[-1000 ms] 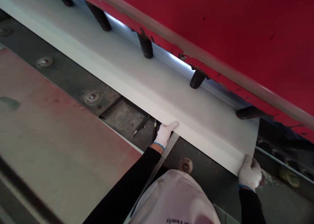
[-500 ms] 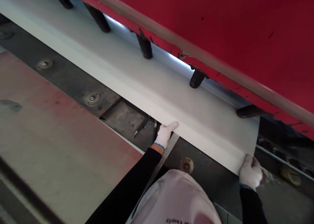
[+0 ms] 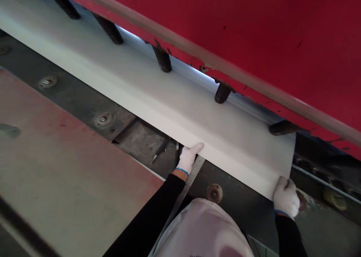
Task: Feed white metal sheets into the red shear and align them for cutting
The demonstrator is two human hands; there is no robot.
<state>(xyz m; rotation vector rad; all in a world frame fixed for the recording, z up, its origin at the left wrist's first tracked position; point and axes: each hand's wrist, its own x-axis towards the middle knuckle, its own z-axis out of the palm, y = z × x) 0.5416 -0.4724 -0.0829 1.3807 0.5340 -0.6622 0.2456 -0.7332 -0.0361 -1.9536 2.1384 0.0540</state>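
The left hand (image 3: 188,157) presses flat-fingered on the white sheet's (image 3: 169,99) near edge over the steel rule (image 3: 194,170); the right hand (image 3: 286,198) pinches its near right corner. Best keep fingers clear of the hold-down feet (image 3: 222,92).

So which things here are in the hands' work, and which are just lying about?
In hand:
left hand on the white sheet's near edge
right hand gripping the sheet's corner
steel ruler under the left hand
red machine and its black hold-downs over the sheet

Lying about:
grey panel at left
small tools on the machine bed
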